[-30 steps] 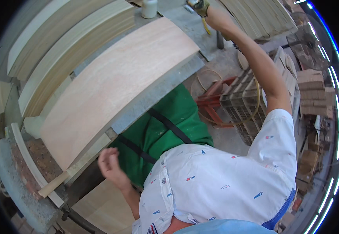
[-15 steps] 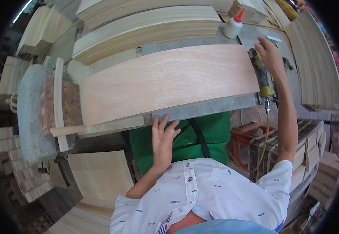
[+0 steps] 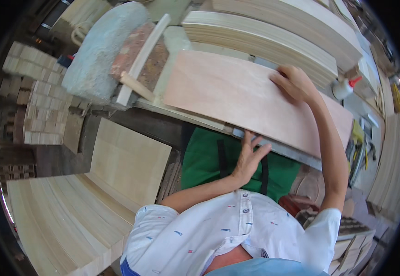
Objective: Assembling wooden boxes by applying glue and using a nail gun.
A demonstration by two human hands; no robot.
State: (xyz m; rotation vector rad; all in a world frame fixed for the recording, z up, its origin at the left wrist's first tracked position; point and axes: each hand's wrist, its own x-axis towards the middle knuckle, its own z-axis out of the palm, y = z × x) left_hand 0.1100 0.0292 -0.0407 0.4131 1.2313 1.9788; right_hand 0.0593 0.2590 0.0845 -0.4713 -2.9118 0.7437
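Note:
A wide, thin pinkish plywood board lies slanting across the workbench. My right hand is at the board's far edge, its fingers bent over that edge and the thumb on the face. Close to my body, my left hand has its fingers spread. Its fingertips touch the bench's metal edge just below the board's near side. An air-powered tool rests beyond the board's right end.
Long stacks of pale boards stand behind the board. A white glue bottle with a red tip is at the right. At the left are a stone-like block, a wooden strip and a round stick. More boards are stacked lower left.
My right hand has left the air tool and come to the plywood's far edge. My left hand stays near the board's near side. The whole view has swung round to the left.

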